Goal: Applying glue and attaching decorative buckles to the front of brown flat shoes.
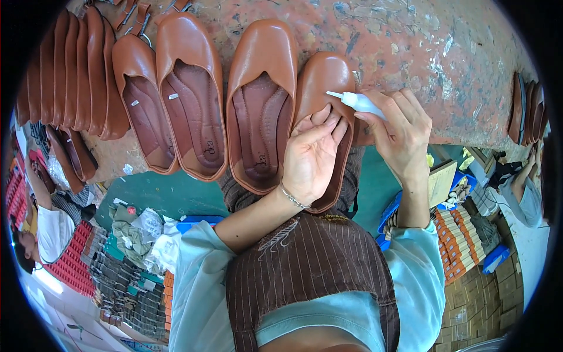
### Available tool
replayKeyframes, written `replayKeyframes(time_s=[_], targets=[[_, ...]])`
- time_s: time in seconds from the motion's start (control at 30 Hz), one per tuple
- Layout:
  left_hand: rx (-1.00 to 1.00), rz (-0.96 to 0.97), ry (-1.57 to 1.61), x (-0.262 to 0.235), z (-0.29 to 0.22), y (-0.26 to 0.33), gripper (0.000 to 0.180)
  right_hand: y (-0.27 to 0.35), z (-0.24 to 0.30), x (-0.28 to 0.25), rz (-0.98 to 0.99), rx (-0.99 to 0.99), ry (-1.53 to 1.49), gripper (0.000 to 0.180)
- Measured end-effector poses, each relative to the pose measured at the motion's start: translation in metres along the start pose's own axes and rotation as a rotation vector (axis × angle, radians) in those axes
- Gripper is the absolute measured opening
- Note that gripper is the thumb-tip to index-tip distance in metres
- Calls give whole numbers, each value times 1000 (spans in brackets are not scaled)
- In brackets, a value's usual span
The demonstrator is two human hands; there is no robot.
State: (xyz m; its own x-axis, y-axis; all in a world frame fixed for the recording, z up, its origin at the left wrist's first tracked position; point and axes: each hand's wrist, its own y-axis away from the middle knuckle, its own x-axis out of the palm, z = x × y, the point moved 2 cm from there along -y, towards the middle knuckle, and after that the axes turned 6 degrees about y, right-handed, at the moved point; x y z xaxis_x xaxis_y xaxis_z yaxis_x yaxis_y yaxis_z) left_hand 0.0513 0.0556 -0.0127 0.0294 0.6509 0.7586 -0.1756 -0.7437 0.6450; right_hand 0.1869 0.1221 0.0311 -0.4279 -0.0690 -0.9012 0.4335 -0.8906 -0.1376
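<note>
A brown slip-on shoe point(326, 72) lies at the right end of a row on the worktable. My left hand point(311, 155), a chain bracelet at its wrist, is turned palm up over this shoe's opening. Its fingers are bent around the throat edge of the upper. Between the thumb and fingers of my right hand point(399, 126) is a small white squeeze bottle point(362, 104). The bottle's thin nozzle points left, just over the vamp close to my left fingertips. Three matching shoes stand to the left, the nearest being a brown shoe point(264, 47). My left hand hides much of the worked shoe's inside.
Several brown shoes point(88, 70) are packed upright at the far left of the paint-stained worktable point(404, 53). More shoes point(531, 111) sit at the right edge. Other people are at both sides, one in a white shirt point(56, 234). Stacked orange-and-cream pieces point(460, 234) stand lower right.
</note>
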Motion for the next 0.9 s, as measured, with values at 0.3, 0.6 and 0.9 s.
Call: replayKeyframes(time_s=[0.3,0.6,0.9], targets=[[19,15,8,0,0,0,20,-5,3,-1,31,-12,45,23],[13,31,-4,-2,1,1,21,-9,8,-7,55,-22,69,23],[6,-33,-35,3,0,1,21,-13,13,-13,106,13,36,25]])
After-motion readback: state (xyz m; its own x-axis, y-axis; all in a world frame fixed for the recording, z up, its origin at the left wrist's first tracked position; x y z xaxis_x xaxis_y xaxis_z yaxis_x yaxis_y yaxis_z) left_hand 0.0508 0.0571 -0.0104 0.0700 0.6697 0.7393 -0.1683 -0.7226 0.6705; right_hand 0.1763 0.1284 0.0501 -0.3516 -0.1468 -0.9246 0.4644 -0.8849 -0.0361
